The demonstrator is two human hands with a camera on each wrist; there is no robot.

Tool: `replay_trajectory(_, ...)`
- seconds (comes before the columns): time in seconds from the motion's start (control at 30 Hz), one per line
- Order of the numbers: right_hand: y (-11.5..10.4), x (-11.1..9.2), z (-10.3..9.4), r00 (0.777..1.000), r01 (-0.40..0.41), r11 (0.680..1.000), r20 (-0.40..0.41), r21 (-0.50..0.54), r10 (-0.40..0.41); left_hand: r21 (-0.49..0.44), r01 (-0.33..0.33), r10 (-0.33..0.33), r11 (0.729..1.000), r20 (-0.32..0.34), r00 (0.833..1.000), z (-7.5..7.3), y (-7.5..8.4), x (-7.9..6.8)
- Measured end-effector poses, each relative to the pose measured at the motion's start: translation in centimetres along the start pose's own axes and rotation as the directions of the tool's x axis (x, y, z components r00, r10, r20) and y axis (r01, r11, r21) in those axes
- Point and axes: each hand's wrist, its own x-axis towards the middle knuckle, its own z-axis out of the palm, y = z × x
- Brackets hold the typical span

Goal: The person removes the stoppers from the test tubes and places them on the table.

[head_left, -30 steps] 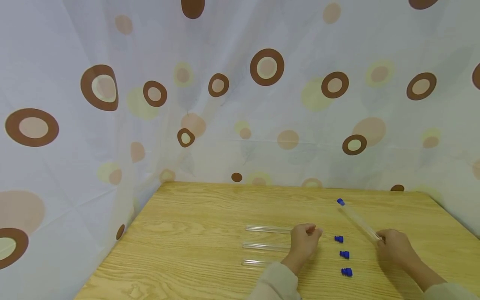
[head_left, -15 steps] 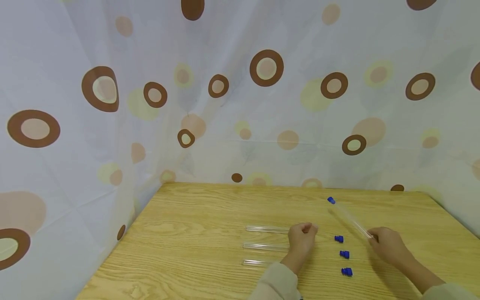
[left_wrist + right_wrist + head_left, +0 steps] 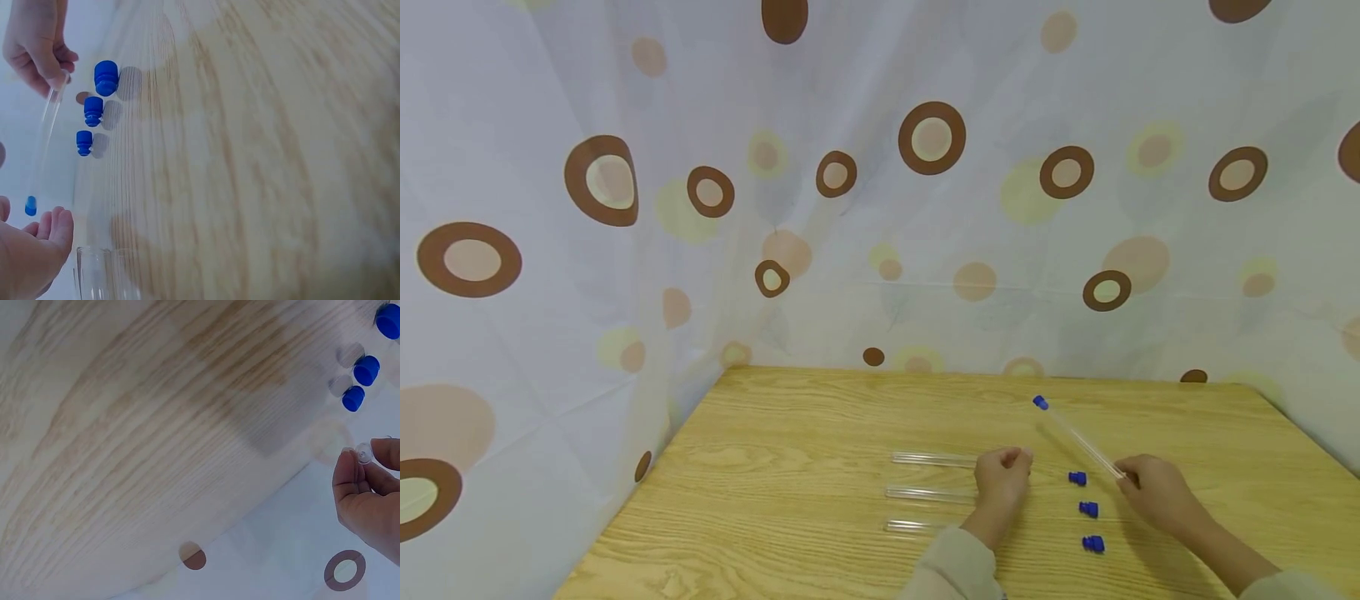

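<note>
My right hand [image 3: 1159, 493] pinches the lower end of a clear test tube [image 3: 1081, 438] with thumb and fingertips. The tube is tilted up to the left, and a blue stopper [image 3: 1041, 402] sits in its far end. In the right wrist view its rounded end [image 3: 364, 453] shows between the fingertips. My left hand [image 3: 1002, 483], fingers loosely bent, holds nothing beside three clear test tubes lying on the table: a back one [image 3: 928, 458], a middle one [image 3: 925, 493] and a front one [image 3: 912, 526]. It hides their right ends.
Three loose blue stoppers lie in a column between the hands: a back one [image 3: 1078, 478], a middle one [image 3: 1089, 509] and a front one [image 3: 1093, 544]. The wooden table [image 3: 760, 483] meets a dotted curtain [image 3: 850, 292] at its back and sides.
My right hand has moved left with the stoppered test tube, bringing its blue end closer to the left hand. The left hand has shifted slightly left. The loose stoppers and lying tubes stay put.
</note>
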Motion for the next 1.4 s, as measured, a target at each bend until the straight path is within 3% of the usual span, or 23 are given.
replay_trajectory(0.43,-1.5,-0.2,1.0,0.999,0.036,0.999,-0.017,0.017,-0.036,-0.019,0.032,-0.033,0.999,-0.026,0.999,0.3,0.1,-0.4)
replay_trajectory(0.67,-2.6,-0.4,1.0,0.999,0.023,0.998,0.023,0.053,-0.024,-0.027,0.022,-0.023,0.999,-0.057,0.998,0.4,0.2,-0.6)
replay_trajectory(1.0,-3.9,-0.7,1.6,1.0,0.014,0.994,0.022,0.105,-0.016,-0.069,0.077,-0.079,0.995,-0.034,0.996,0.6,-0.2,-0.4)
replay_trajectory(1.23,-4.5,-0.6,2.4,0.999,0.039,0.988,0.001,0.148,-0.04,-0.181,0.08,-0.089,0.98,-0.043,0.995,0.8,-0.3,-0.5)
replay_trajectory(1.4,-5.1,-0.5,2.8,0.999,0.036,0.988,0.0,0.148,-0.036,-0.206,0.083,-0.093,0.975,-0.036,0.995,0.9,-0.2,-0.4)
